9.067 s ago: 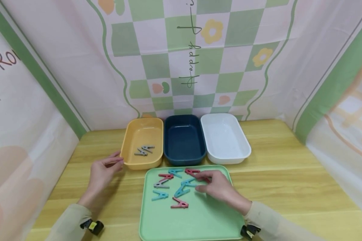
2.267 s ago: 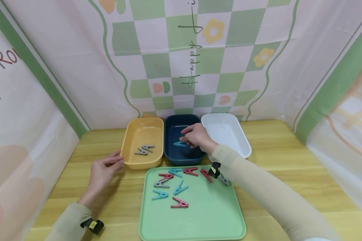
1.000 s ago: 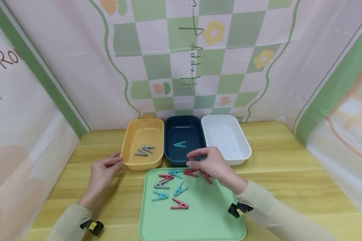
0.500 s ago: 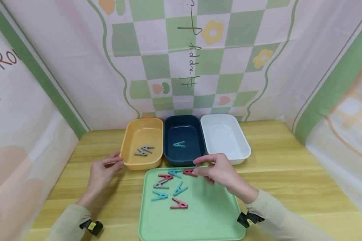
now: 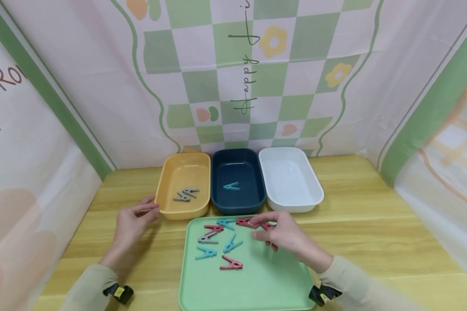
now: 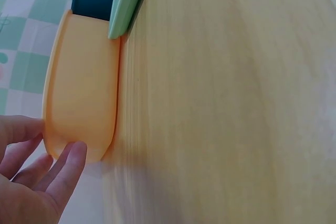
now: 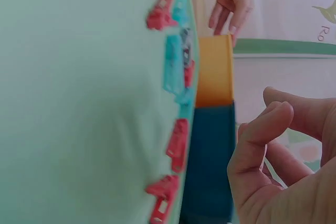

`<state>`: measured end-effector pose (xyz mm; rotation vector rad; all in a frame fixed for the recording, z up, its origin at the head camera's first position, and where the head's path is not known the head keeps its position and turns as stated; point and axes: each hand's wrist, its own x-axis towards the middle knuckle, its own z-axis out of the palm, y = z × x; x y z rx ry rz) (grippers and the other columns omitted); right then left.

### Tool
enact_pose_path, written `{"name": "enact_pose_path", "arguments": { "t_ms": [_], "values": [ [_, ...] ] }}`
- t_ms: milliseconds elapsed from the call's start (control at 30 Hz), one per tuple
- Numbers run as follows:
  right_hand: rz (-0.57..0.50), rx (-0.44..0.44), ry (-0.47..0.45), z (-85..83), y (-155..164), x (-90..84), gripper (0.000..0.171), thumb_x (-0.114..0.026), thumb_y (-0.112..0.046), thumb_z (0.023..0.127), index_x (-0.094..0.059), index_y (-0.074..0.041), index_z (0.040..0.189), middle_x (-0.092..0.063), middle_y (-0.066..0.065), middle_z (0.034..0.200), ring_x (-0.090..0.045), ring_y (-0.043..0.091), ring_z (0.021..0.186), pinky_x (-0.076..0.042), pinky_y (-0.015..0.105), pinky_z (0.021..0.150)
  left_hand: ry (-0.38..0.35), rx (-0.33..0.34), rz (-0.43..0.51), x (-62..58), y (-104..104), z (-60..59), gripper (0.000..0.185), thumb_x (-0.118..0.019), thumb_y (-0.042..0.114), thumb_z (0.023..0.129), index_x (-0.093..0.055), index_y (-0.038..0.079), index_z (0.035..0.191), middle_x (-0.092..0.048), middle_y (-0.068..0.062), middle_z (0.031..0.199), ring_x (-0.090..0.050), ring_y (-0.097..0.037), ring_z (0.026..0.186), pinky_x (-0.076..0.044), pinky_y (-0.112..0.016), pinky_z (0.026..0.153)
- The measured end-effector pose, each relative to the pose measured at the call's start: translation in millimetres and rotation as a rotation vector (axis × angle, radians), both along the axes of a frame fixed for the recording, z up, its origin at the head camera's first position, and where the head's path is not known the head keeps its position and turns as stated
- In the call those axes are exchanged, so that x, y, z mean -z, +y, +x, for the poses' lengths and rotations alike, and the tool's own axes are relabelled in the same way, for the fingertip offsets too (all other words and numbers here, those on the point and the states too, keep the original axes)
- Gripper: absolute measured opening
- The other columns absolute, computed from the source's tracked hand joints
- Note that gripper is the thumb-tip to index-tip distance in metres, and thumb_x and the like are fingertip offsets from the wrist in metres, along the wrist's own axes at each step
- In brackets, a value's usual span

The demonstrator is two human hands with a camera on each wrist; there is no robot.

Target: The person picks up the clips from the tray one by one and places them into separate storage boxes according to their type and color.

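Right hand (image 5: pixel 284 235), fingers loosely curled and holding nothing, over red clothespin (image 5: pixel 265 225) on green tray (image 5: pixel 272 285): light, stiff; pinch its sides. Left hand (image 5: pixel 134 220) relaxed, fingertips touching yellow bin (image 5: pixel 167 205).

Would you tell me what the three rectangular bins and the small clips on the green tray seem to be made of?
The yellow bin, navy bin and white bin look like smooth moulded plastic: rounded corners, soft sheen. The clips look like matte coloured plastic.

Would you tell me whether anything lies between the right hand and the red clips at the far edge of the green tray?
Nothing visible does: the right hand hovers right beside the red clips, with only bare tray nearby.
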<state>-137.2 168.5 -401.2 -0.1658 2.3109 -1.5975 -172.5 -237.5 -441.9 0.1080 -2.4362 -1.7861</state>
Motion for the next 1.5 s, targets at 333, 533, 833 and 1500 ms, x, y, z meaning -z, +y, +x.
{"name": "enact_pose_path", "arguments": {
  "t_ms": [333,533,833,1500],
  "values": [
    [0.002,-0.003,0.021,2.0,-9.3,12.1,0.037,-0.087,-0.009,0.086,-0.077,-0.001,0.121,-0.074,0.012,0.106,-0.054,0.014,0.05,-0.048,0.026,0.039,0.005,0.003,-0.004,0.8,-0.4,-0.6,0.024,-0.074,-0.003,0.097,-0.072,-0.012,0.12,-0.057,-0.02,0.149,-0.075,-0.012,0.098,-0.066,-0.027,0.083],
    [0.019,0.004,-0.003,-0.9,-14.2,19.2,0.034,-0.087,-0.008,0.086,-0.078,-0.001,0.117,-0.074,0.01,0.103,-0.055,0.014,0.051,-0.048,0.024,0.041,0.0,-0.009,0.001,1.2,-0.3,-0.9,0.022,-0.073,-0.003,0.098,-0.073,-0.011,0.118,-0.058,-0.018,0.148,-0.074,-0.007,0.094,-0.066,-0.027,0.083],
    [0.052,-0.01,-0.029,-7.1,-22.6,24.7,0.032,-0.086,-0.006,0.086,-0.078,-0.005,0.117,-0.074,0.007,0.1,-0.054,0.015,0.051,-0.045,0.023,0.041,0.009,-0.003,0.006,0.9,-0.1,-0.3,0.024,-0.074,-0.003,0.097,-0.072,-0.012,0.119,-0.058,-0.02,0.148,-0.074,-0.008,0.095,-0.066,-0.026,0.082],
    [0.113,-0.022,-0.087,-13.0,-35.9,35.6,0.033,-0.089,-0.003,0.081,-0.079,-0.008,0.113,-0.072,0.006,0.096,-0.054,0.013,0.052,-0.045,0.023,0.042,0.024,0.003,-0.019,1.3,-0.4,0.0,0.02,-0.073,-0.002,0.098,-0.074,-0.013,0.115,-0.06,-0.02,0.146,-0.074,-0.007,0.095,-0.066,-0.027,0.081]
  ]
}}
